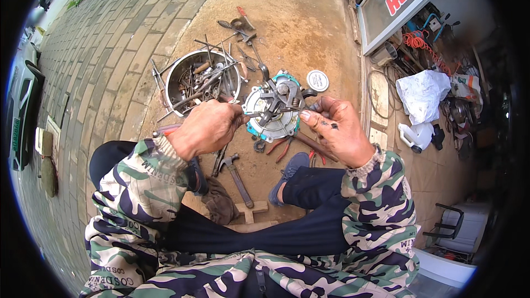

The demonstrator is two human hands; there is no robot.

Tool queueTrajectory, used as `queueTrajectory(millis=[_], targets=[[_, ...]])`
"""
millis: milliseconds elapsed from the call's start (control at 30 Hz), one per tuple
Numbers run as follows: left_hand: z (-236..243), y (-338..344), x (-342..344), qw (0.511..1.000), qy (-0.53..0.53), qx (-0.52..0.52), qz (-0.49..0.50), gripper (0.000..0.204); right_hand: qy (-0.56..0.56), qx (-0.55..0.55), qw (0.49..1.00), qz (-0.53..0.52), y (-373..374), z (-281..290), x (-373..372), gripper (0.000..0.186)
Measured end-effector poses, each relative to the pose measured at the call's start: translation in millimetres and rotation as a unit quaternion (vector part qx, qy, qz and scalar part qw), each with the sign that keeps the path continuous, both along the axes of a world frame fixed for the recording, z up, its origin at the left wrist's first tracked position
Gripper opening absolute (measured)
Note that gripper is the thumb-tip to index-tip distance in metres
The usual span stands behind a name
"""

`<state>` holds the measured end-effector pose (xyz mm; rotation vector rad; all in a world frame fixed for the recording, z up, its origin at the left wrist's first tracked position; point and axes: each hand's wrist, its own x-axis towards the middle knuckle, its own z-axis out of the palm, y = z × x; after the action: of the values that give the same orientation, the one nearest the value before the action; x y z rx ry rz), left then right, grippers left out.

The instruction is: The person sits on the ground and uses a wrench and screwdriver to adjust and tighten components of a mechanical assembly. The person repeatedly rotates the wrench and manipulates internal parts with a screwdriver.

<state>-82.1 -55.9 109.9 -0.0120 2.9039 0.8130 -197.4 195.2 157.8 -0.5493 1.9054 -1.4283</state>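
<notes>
A round metal machine housing [274,131] with blue-green sealant along its rim sits on the ground between my hands. A dark metal clamp-like assembly with a spring [284,96] lies over its middle. My left hand [208,127] is closed at the housing's left side, its fingertips near a dark metal piece; its grip is mostly hidden. On the right side, my right hand [341,131] pinches with thumb and fingers at the end of a thin dark metal part, too small to name. Black grease marks that hand. A brown wooden handle [313,145] runs beneath it.
A metal basin [170,92] full of wrenches and rods stands left of the housing. A hammer [237,179] and red-handled pliers [282,149] lie near my feet. A white round lid [317,80] rests at right. Beyond are a white jug [417,136] and a doorway.
</notes>
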Motion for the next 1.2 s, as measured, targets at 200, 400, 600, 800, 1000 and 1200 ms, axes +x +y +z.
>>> queueTrajectory(millis=[200,400,600,800,1000,1200], targets=[[-7.1,-2.3,11.7,0.997,-0.025,0.073,0.01,0.027,0.015,-0.019,1.0,-0.018,-26.3,-22.9,32.0,0.025],[-3.2,4.9,9.5,1.0,-0.014,-0.012,0.018,0.037,0.009,-0.004,1.0,-0.012,-29.9,-21.6,28.8,0.025],[-14.8,26.1,-6.4,0.996,0.037,0.045,0.07,0.03,-0.152,-0.078,0.974,-0.151,-64.0,-35.2,67.7,0.023],[-13.3,49.8,-20.1,0.995,0.045,0.068,0.061,0.032,-0.175,-0.099,0.969,-0.141,-46.6,-19.2,58.2,0.027],[-9.0,49.9,-22.4,0.996,0.06,0.035,0.056,0.024,-0.169,-0.075,0.978,-0.101,-33.4,-16.6,50.2,0.032],[-2.3,39.7,-18.7,0.994,0.055,-0.045,0.084,0.052,0.002,-0.012,1.0,-0.018,-4.7,-13.5,27.2,0.033]])
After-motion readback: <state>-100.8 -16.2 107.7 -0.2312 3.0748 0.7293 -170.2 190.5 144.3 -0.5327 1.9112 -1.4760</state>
